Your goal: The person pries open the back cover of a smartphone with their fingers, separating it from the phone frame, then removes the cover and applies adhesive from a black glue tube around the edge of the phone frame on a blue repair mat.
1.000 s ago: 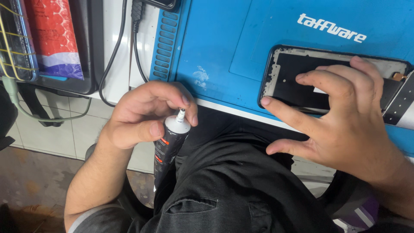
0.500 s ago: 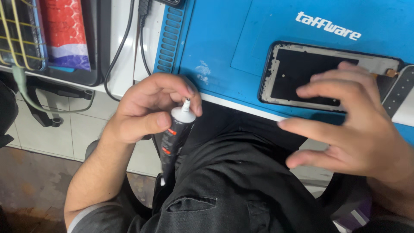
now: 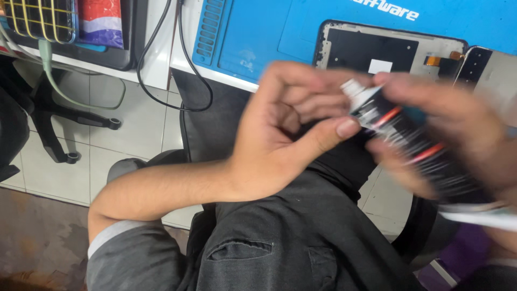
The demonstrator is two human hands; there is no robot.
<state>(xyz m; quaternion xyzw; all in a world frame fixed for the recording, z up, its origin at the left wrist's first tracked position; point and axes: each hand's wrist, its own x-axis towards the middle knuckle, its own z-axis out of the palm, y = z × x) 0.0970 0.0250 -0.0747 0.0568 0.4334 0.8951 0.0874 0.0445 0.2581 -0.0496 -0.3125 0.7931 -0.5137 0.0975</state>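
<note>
Both hands meet over the person's lap, just in front of the bench edge, around a black glue tube (image 3: 409, 143) with a white nozzle and orange stripes. The right hand (image 3: 463, 129), blurred by motion, has its fingers wrapped around the tube's body and grips it at a slant, nozzle end up and to the left. The left hand (image 3: 291, 134) comes in from the left with its forearm across the lap; its fingers curl closed at the nozzle and the thumb tip presses on the tube just below the white tip. Whether a cap sits between those fingers cannot be told. Behind the hands, on the bench, lies a blue work mat (image 3: 258, 32), and on it a phone frame (image 3: 377, 51) lies flat with its dark inside facing up and a small white patch in the middle. Just right of it lies a second phone part (image 3: 493, 73), near the picture's edge. Black cables (image 3: 177, 59) hang off the white bench (image 3: 156, 70) left of the mat, above the tiled floor (image 3: 140, 140).
</note>
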